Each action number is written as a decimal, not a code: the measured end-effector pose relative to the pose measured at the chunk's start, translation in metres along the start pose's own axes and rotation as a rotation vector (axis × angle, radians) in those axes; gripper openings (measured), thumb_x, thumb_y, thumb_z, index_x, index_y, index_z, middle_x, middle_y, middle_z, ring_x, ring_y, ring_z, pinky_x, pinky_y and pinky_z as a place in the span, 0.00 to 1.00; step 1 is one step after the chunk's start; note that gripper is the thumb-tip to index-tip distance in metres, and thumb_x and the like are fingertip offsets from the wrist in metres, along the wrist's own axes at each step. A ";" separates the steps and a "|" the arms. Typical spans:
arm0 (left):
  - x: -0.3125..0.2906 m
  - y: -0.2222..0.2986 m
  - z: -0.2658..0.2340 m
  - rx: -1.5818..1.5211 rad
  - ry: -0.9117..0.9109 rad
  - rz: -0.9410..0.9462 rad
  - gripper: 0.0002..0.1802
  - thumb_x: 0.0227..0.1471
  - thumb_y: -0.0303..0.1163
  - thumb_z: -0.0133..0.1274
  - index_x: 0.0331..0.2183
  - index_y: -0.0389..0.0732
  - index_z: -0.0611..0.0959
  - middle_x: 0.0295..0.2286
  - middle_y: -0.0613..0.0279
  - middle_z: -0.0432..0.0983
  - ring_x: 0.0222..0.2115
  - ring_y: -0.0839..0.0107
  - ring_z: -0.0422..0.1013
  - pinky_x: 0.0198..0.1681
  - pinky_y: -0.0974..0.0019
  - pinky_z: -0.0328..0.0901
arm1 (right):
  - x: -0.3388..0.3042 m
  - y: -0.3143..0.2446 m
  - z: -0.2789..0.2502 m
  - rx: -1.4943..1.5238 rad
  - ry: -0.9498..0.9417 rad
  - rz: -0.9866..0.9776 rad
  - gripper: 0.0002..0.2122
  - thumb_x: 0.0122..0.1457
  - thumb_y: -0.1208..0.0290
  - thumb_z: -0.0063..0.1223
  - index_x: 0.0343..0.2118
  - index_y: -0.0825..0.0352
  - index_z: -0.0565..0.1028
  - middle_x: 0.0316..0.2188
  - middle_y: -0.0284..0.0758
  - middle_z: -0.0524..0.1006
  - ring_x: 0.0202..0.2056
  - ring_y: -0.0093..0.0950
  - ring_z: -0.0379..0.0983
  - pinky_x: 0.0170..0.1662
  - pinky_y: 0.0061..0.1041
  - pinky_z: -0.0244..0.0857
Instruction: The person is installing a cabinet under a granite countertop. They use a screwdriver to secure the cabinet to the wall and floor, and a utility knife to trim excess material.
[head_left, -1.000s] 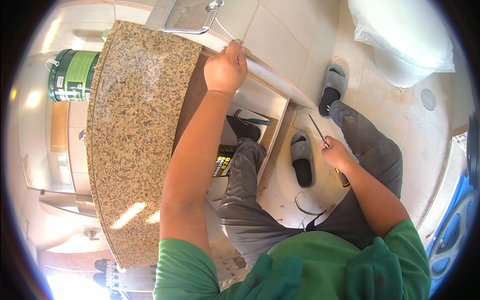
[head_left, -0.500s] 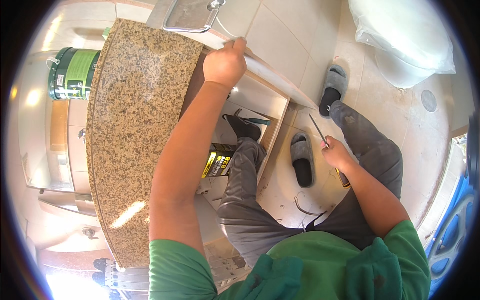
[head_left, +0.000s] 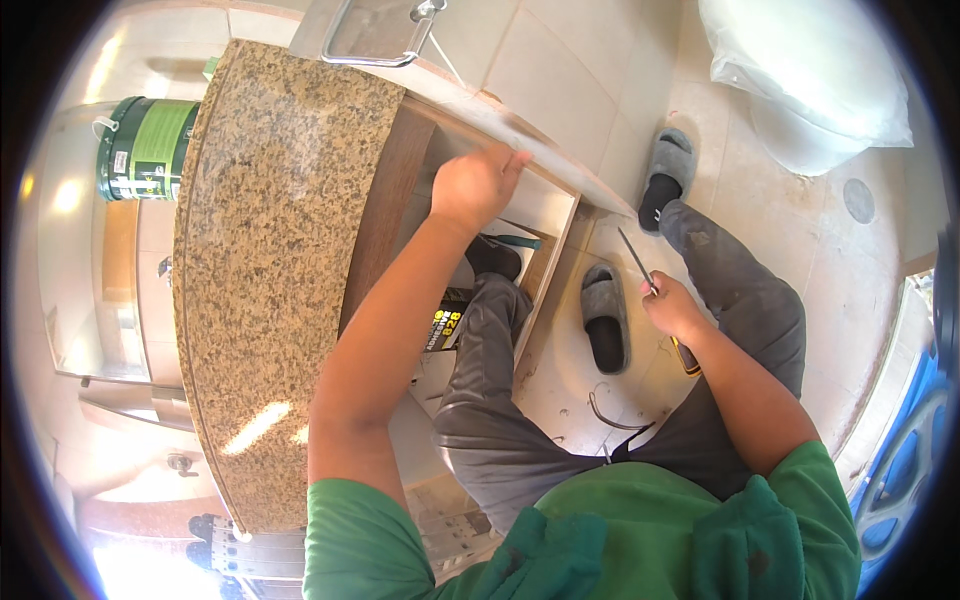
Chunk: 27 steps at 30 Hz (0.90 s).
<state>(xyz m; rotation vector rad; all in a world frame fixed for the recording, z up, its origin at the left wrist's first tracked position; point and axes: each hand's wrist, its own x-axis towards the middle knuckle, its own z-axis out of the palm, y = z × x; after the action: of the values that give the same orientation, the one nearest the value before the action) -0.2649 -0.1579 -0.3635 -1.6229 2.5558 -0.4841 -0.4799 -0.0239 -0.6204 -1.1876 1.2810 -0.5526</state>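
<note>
My left hand is at the long edge of a pale panel that borders the open cabinet. Its fingers are curled, with the tips against the panel's edge and partly hidden. My right hand is closed round a thin, dark, file-like tool. The tool points forward and left over the floor, and its black and yellow handle shows behind the hand.
A speckled stone countertop lies at the left, with a green bucket beyond. Inside the cabinet are a hammer and a black can. A slipper and a bent strip lie on the floor. A white plastic-covered bucket stands far right.
My left hand has slid along the panel's edge, nearer to me and to the right, uncovering the brown cabinet strip. The right hand and its tool stay almost still.
</note>
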 end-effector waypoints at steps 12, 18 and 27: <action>0.034 -0.017 -0.030 -0.226 0.475 -0.043 0.09 0.56 0.35 0.54 0.40 0.47 0.81 0.29 0.57 0.82 0.28 0.53 0.78 0.31 0.54 0.72 | 0.003 0.000 0.004 -0.025 0.009 0.007 0.09 0.58 0.71 0.46 0.40 0.68 0.72 0.35 0.53 0.78 0.40 0.50 0.76 0.42 0.40 0.67; 0.051 -0.019 -0.036 -0.103 0.384 -0.131 0.09 0.57 0.38 0.53 0.40 0.50 0.81 0.28 0.59 0.83 0.28 0.54 0.79 0.31 0.54 0.72 | 0.003 0.003 0.005 -0.026 0.025 -0.025 0.09 0.57 0.72 0.47 0.39 0.68 0.72 0.35 0.53 0.78 0.39 0.51 0.76 0.42 0.40 0.67; 0.057 -0.012 -0.024 -0.057 0.445 -0.167 0.06 0.57 0.40 0.52 0.34 0.50 0.79 0.22 0.60 0.81 0.25 0.54 0.78 0.27 0.52 0.71 | 0.005 0.008 0.006 -0.029 0.020 -0.014 0.09 0.57 0.72 0.46 0.39 0.69 0.72 0.35 0.53 0.78 0.40 0.52 0.75 0.43 0.41 0.67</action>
<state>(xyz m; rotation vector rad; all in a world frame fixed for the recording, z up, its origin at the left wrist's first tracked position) -0.2847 -0.2078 -0.3310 -1.9480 2.7607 -0.8854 -0.4750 -0.0234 -0.6302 -1.2187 1.3024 -0.5593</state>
